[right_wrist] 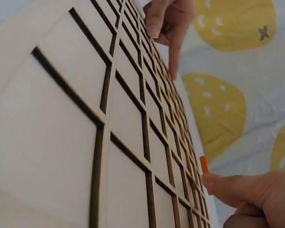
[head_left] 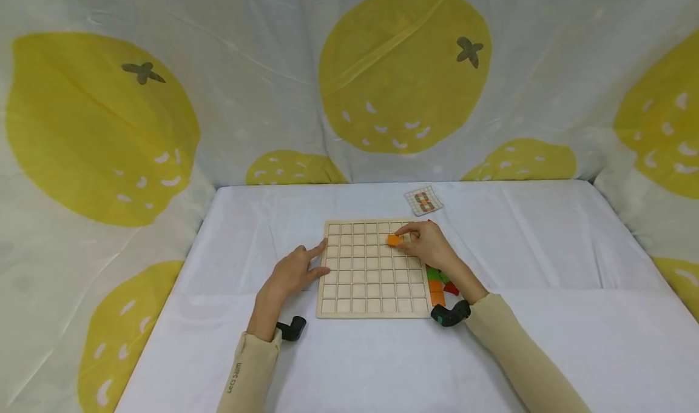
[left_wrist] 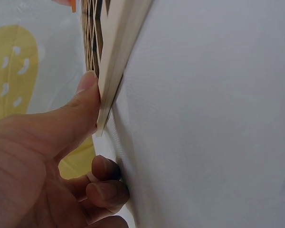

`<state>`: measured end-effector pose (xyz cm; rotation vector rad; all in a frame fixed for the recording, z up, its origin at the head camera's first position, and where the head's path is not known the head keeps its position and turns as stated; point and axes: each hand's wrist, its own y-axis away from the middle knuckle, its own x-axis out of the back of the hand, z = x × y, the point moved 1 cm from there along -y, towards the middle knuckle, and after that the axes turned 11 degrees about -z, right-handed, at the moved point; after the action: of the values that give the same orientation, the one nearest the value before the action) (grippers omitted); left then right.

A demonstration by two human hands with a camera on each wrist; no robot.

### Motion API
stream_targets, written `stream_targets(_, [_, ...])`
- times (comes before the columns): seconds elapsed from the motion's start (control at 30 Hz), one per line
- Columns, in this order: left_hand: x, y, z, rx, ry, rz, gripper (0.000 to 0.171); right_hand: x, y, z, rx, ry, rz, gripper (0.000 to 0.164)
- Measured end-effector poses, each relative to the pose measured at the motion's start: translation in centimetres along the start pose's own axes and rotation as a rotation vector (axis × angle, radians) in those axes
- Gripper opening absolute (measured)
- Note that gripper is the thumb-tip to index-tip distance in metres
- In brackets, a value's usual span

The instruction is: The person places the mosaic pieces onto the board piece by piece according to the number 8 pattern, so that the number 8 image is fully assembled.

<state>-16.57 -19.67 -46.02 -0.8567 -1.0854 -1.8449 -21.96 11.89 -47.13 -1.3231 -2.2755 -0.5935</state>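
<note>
Over the upper right part of a pale wooden grid board (head_left: pixel 357 316), my right hand (head_left: pixel 431 243) pinches an orange square tile (head_left: pixel 393 240) between thumb and fingers. The tile's thin edge (right_wrist: pixel 204 164) shows in the right wrist view, standing out past the thumb. My left hand (head_left: pixel 292 271) is at the board's left edge, index finger and thumb spread apart and touching its rim. In the left wrist view the thumb (left_wrist: pixel 88 88) lies against the board's side, while the other fingers (left_wrist: pixel 107 190) bend loosely below it.
Orange tiles (head_left: pixel 435 292), green tiles (head_left: pixel 433 273) and a red piece (head_left: pixel 451 288) lie along the board's right side, partly behind the right forearm. A small pattern card (head_left: pixel 423 201) lies beyond the board on the white cloth (head_left: pixel 349 364). Lemon-print fabric (head_left: pixel 273 97) hangs behind.
</note>
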Motion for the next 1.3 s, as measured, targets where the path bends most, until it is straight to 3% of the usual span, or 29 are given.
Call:
stream_targets(0.47, [0.0,0.1,0.0,0.005,0.004,-0.005,0.071,-2.0,-2.4,-1.6,-0.022,0.002,-0.038,0.025])
stream_targets(0.77, [0.0,0.1,-0.1,0.002,0.002,-0.004,0.071,-2.3,-2.8,-1.4,-0.031,0.002,-0.023,0.028])
stream_targets(1.3, [0.0,0.1,0.0,0.006,0.013,0.002,0.071,-3.0,-3.3,-1.3,0.032,0.036,0.005,0.026])
